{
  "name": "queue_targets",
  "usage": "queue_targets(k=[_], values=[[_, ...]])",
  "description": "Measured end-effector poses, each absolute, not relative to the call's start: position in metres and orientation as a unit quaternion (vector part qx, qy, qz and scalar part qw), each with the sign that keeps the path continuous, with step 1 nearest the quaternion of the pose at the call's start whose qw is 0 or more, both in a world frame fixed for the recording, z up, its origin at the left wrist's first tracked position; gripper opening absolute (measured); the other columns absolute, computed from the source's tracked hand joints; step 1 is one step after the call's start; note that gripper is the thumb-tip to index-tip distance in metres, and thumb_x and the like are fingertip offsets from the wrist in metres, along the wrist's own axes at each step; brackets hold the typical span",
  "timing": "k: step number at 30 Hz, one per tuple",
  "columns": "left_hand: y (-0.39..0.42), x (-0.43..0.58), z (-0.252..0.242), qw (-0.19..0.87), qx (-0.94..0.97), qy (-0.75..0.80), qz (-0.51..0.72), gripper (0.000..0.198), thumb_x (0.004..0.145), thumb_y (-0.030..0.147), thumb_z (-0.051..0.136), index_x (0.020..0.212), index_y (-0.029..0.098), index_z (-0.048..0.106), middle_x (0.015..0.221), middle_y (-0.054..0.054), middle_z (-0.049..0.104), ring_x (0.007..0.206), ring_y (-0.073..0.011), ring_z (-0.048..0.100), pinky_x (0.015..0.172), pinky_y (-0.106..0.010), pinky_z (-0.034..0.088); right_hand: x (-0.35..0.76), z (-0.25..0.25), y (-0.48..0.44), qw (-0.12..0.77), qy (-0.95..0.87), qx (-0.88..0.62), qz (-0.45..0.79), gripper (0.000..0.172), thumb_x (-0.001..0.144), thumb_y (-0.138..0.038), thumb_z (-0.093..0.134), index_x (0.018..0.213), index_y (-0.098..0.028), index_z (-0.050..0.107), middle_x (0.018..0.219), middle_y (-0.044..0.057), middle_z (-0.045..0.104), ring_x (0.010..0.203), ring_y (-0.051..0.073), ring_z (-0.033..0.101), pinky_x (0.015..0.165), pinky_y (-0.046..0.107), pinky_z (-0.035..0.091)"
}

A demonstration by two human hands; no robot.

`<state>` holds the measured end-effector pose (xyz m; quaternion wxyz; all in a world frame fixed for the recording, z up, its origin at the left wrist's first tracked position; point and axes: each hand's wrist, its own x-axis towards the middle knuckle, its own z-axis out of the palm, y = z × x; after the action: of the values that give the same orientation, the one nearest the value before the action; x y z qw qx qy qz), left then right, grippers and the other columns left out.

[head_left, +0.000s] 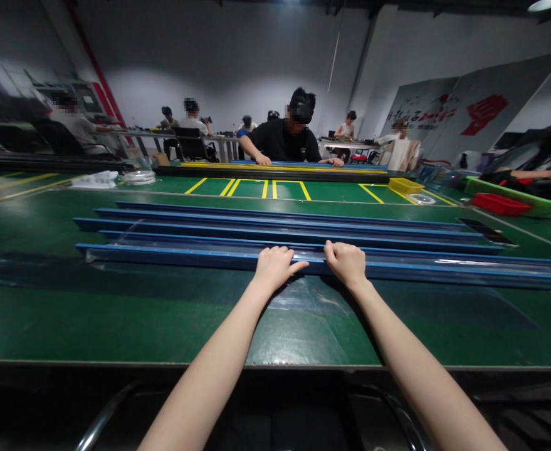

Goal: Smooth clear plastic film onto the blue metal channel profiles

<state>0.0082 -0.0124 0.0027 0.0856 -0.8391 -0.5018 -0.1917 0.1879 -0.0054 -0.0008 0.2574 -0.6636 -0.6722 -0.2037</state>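
Observation:
Several long blue rails lie side by side across the green table (115, 313), running left to right. Both my hands rest on the nearest blue rail (176, 257), close together near its middle. My left hand (275, 266) has its fingers curled over the rail's far edge, thumb pointing right. My right hand (347, 263) is closed over the same rail just to the right. A thin clear film (303, 294) lies on the table under and in front of my hands.
Across the table a person in a black shirt (287, 141) leans over a yellow and blue rail (275, 168). A yellow tray (404, 185) and a red tray (499, 203) sit far right. White sheets (95, 180) lie far left. Other people sit at tables behind.

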Motion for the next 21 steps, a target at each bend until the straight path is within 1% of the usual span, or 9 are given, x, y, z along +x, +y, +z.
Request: queue_targets(k=[21], values=[[-0.0137,0.0086,0.0043,0.083,-0.840,-0.503,-0.185,0.051,0.079,0.058,0.031,0.079,0.016,0.061,0.083,-0.007,0.062,0.081,-0.0197,0.056,0.066,-0.029,0.036,0.1878,0.0006,-0.0067,0.257,-0.676,-0.662,-0.197,0.047,0.083,-0.034,0.030,0.053,-0.016,0.062,0.058,0.005,0.063,0.052,0.011,0.052,0.048,0.024,0.018]])
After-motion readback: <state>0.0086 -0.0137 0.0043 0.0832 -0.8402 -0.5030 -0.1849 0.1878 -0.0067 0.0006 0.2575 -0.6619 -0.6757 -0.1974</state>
